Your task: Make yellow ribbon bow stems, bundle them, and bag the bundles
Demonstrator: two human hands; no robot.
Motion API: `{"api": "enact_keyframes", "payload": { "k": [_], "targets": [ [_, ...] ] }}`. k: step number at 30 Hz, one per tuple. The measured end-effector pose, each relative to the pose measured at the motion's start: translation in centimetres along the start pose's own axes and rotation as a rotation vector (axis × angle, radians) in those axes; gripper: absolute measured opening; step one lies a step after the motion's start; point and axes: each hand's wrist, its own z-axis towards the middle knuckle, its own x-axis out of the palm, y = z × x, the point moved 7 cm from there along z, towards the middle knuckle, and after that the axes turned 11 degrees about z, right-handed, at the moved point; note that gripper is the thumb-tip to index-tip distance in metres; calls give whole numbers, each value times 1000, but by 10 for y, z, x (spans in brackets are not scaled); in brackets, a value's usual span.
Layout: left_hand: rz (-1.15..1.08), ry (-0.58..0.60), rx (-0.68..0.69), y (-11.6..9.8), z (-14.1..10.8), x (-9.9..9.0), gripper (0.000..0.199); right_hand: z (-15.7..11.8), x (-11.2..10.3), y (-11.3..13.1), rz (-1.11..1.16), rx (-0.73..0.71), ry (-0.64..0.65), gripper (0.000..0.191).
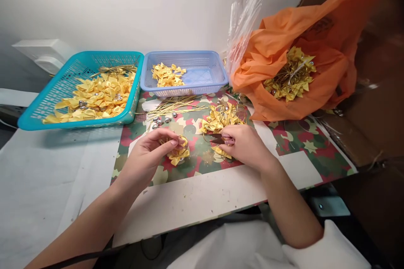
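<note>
Yellow bow pinched by left hand; right of bow, scissors gripped in right hand, blades pointed toward bow.

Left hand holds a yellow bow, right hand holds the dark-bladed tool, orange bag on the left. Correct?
No: the head view shows the orange bag on the right. The left hand holds a yellow bow and the right hand holds the dark-bladed tool.

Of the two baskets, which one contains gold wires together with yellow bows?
The turquoise basket on the left: gold wires lie at its back, beside yellow bows. The pale blue basket shows yellow bows but no wires.
</note>
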Motion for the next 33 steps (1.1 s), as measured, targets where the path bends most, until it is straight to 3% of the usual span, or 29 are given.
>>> {"api": "enact_keyframes", "payload": {
  "k": [3, 9, 12, 17, 22, 28, 33],
  "targets": [
    [57, 58, -49, 7, -2, 5, 13, 0, 2, 0, -11, 0, -41, 35],
    [162, 93, -54, 10, -7, 15, 15, -7, -13, -2, 532, 17, -281, 43],
    [198, 126, -30, 7, -9, 23, 14, -8, -10, 1, 719, 29, -330, 48],
    [213, 183, 15, 7, -13, 30, 17, -8, 4, 10, 952, 40, -335, 53],
    [214, 314, 25, 12, -17, 38, 25, -9, 23, 22, 1103, 19, -297, 55],
    [360, 401, 102, 9, -19, 45, 28, -10, 39, 29, 1132, 47, -251, 59],
    [313, 423, 122, 4, -21, 47, 27, -10, 41, 28, 1112, 25, -211, 51]
  ]
}}
